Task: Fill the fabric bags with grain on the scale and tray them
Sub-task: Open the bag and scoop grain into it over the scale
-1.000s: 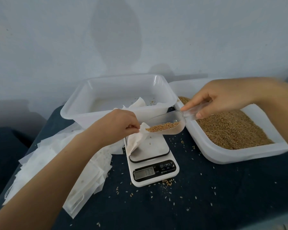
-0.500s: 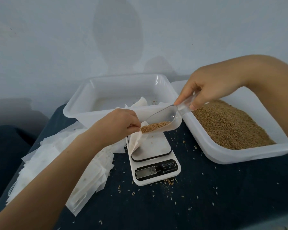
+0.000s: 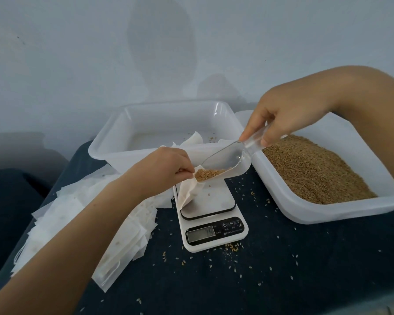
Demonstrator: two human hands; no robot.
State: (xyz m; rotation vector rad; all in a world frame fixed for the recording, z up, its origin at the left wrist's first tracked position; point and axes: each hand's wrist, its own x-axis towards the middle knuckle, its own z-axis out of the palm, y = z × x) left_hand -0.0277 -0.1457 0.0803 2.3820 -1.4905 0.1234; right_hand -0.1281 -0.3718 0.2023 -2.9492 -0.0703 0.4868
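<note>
head view: the left hand [image 3: 168,164] pinches the mouth of a fabric bag [image 3: 188,192], which hangs below that pinch with its bottom on the scale [image 3: 210,208]. the right hand [image 3: 282,119] grips the handle of a clear scoop [image 3: 223,164], tilted down so its lip meets the bag mouth right beside the left fingertips; grain sits at the lip, so this bag looks only partly filled. behind the left hand, the white tray [image 3: 109,144] shows just a fabric corner and stray grains, so traying looks barely started. under the left forearm lies a pile of flat bags [image 3: 77,219], still to fill. below the right hand, the grain tub [image 3: 328,208] holds plenty.
</note>
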